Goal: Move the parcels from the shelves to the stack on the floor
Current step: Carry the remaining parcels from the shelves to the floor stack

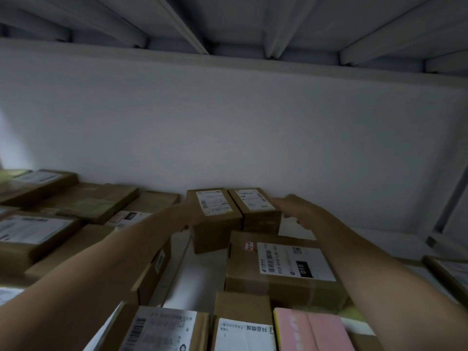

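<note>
Two small brown cardboard parcels with white labels stand side by side at the back of the shelf against the wall: the left parcel (214, 219) and the right parcel (258, 211). My left hand (186, 215) holds the left side of the left parcel. My right hand (296, 211) grips the right side of the right parcel, fingers curled round its edge. Both arms reach in from the bottom corners, squeezing the pair between them.
A larger labelled box (283, 269) lies just in front of the pair. Flat brown parcels (83, 201) fill the shelf's left side. More boxes and a pink parcel (314, 333) sit at the front edge. The upper shelf (228, 26) hangs overhead; a white wall stands behind.
</note>
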